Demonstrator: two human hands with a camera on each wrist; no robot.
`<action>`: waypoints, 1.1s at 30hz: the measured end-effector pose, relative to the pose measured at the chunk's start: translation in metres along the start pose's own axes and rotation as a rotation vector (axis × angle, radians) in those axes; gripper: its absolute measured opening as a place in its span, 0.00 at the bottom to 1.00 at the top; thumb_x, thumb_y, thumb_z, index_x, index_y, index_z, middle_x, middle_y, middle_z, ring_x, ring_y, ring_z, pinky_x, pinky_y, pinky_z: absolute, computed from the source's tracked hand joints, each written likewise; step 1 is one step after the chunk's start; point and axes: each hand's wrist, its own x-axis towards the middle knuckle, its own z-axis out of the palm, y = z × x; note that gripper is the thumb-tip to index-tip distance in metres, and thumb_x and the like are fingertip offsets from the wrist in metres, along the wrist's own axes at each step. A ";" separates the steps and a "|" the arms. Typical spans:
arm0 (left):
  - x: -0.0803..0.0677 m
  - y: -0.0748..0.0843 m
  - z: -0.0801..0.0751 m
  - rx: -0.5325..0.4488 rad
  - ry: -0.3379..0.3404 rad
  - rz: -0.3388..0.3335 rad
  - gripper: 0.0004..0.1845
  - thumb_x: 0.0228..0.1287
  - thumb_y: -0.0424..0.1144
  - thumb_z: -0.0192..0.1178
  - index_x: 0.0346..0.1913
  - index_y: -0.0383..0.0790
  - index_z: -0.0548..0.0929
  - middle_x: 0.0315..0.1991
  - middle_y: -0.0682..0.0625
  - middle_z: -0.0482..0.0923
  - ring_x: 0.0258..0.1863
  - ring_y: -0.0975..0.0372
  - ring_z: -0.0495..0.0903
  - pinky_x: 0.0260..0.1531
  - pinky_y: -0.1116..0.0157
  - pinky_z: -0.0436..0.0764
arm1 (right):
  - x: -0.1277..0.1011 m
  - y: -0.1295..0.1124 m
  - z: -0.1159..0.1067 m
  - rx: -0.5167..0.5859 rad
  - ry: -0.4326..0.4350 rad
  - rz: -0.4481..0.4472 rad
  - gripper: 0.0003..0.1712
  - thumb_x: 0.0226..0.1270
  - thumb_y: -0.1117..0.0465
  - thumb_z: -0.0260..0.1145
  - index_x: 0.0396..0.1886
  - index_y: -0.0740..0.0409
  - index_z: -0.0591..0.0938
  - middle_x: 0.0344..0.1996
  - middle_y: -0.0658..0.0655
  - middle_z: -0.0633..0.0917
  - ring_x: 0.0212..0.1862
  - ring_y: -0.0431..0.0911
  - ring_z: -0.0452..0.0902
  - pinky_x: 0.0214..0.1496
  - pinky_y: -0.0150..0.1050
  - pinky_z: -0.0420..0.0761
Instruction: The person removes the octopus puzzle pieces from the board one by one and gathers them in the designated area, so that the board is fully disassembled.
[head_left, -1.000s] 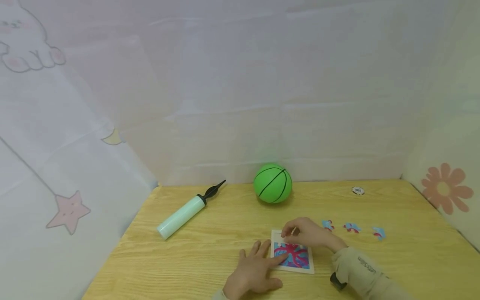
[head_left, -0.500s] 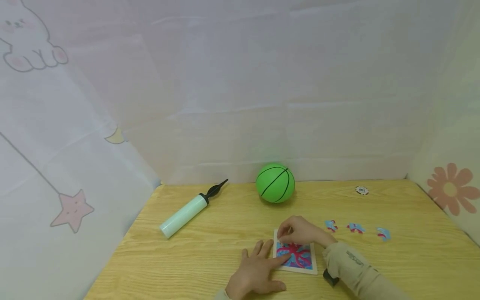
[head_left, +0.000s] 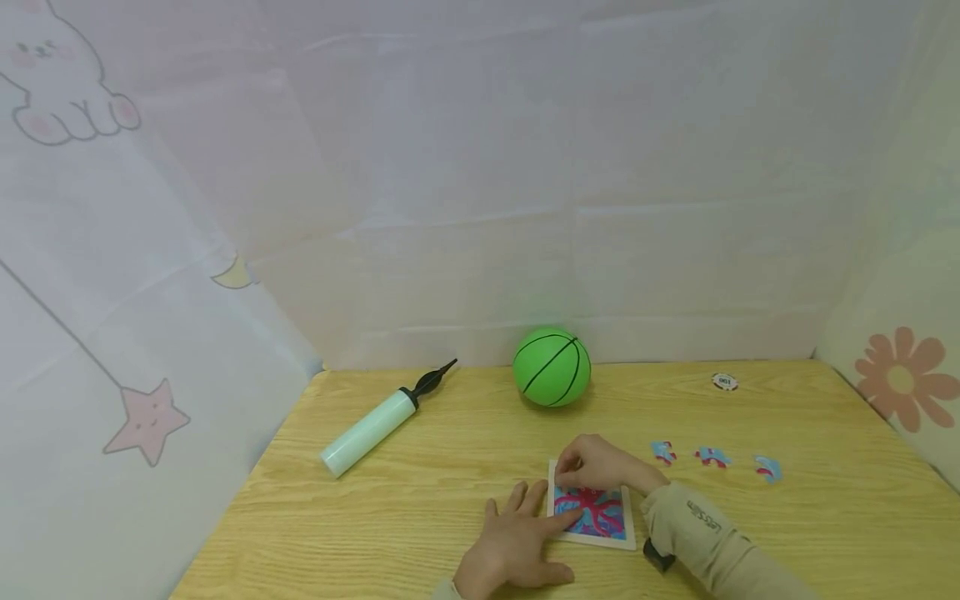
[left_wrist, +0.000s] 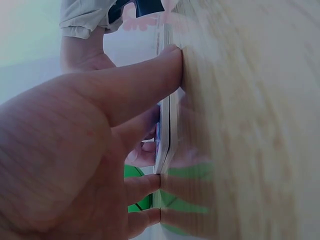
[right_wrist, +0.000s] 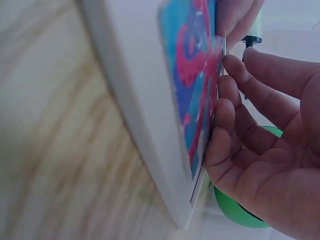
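A puzzle board (head_left: 600,540) with a white frame and a pink octopus picture on blue lies flat on the table. My left hand (head_left: 513,546) rests on the table at its left, fingers spread, with the index finger pressed on the picture. At the board's upper left my right hand (head_left: 596,462) has curled fingers and appears to pinch a puzzle piece, mostly hidden by the fingertips. In the right wrist view, those fingertips (right_wrist: 223,112) are right at the picture's surface. Blue-and-pink puzzle pieces (head_left: 711,457) lie in a row to the right of the board.
On the wooden table (head_left: 420,525) a green ball (head_left: 552,367) stands at the back, against the hanging cloth. A pale green hand pump (head_left: 371,432) with a black nozzle lies at the left. A round chip (head_left: 724,382) lies at the back right.
My right hand has shifted slightly left to the board's upper-left corner and now stays there. The left hand keeps its place on the board. The whole view has shifted a little.
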 end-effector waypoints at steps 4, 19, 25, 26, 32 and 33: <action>0.000 0.000 0.001 0.000 0.002 -0.002 0.37 0.54 0.65 0.63 0.68 0.80 0.62 0.74 0.49 0.51 0.72 0.44 0.51 0.58 0.33 0.56 | 0.000 0.000 0.000 -0.008 0.002 -0.001 0.06 0.64 0.61 0.67 0.27 0.54 0.86 0.22 0.47 0.82 0.19 0.36 0.70 0.19 0.31 0.71; 0.001 -0.001 0.000 -0.003 -0.012 -0.008 0.36 0.54 0.66 0.61 0.68 0.81 0.60 0.75 0.50 0.50 0.72 0.44 0.50 0.58 0.33 0.56 | 0.000 -0.001 0.001 0.003 0.007 -0.007 0.06 0.63 0.62 0.67 0.27 0.55 0.86 0.21 0.46 0.81 0.19 0.36 0.70 0.20 0.31 0.71; 0.001 -0.002 0.001 0.001 -0.010 -0.009 0.36 0.54 0.66 0.61 0.67 0.81 0.60 0.75 0.50 0.50 0.72 0.44 0.50 0.58 0.33 0.56 | -0.002 -0.003 0.001 0.000 0.016 -0.025 0.06 0.63 0.64 0.66 0.27 0.57 0.86 0.20 0.44 0.79 0.20 0.34 0.68 0.23 0.30 0.70; 0.002 -0.002 0.001 0.001 -0.011 -0.009 0.36 0.54 0.66 0.61 0.67 0.81 0.60 0.75 0.50 0.50 0.72 0.44 0.50 0.58 0.33 0.56 | -0.003 -0.003 0.001 -0.002 0.017 -0.031 0.06 0.63 0.64 0.66 0.27 0.57 0.85 0.20 0.44 0.79 0.20 0.34 0.67 0.24 0.30 0.70; 0.002 -0.001 0.001 -0.010 -0.019 -0.010 0.36 0.54 0.65 0.62 0.67 0.81 0.61 0.75 0.50 0.49 0.72 0.44 0.50 0.58 0.32 0.56 | -0.005 -0.006 0.002 0.001 0.025 -0.026 0.04 0.61 0.68 0.66 0.28 0.58 0.84 0.24 0.47 0.81 0.24 0.36 0.70 0.29 0.32 0.73; 0.002 -0.001 0.001 -0.013 -0.019 -0.010 0.36 0.54 0.65 0.62 0.67 0.81 0.61 0.75 0.50 0.49 0.72 0.44 0.50 0.58 0.32 0.56 | -0.005 -0.006 0.002 0.006 0.025 -0.023 0.04 0.60 0.69 0.66 0.28 0.58 0.84 0.24 0.47 0.82 0.25 0.36 0.71 0.29 0.32 0.73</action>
